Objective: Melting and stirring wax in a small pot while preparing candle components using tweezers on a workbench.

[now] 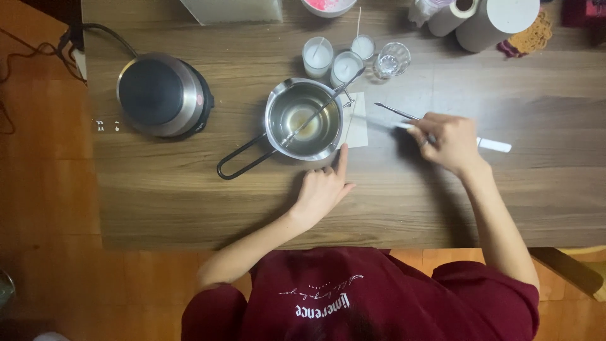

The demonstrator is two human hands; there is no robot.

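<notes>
A dark red shirt [379, 297] fills the bottom of the view, worn by the person whose two bare arms reach onto a wooden table [189, 196]. The left hand [322, 189] is laid on the tabletop with fingers loosely curled and the forefinger stretched forward, its tip touching the edge of a white paper sheet [357, 126] just beside a small steel melting pot [304, 119]. Nothing is gripped by this hand. The pot is seen with a little pale liquid at its bottom, a thin metal rod [315, 117] leaned across it, and a black wire handle pointed toward the lower left. The right hand [447, 140] is closed around a white pen-like tool [493, 145]; a slim dark-handled tool [396, 111] is seen at its fingertips, though whether it is held cannot be told. Behind the pot, three small glasses of white wax [341, 60] and an empty clear glass [391, 60] are grouped together. A round electric hot plate [161, 95] is set well to the left, its cord trailing off the table. Paper rolls [486, 19] are placed at the far right edge.
</notes>
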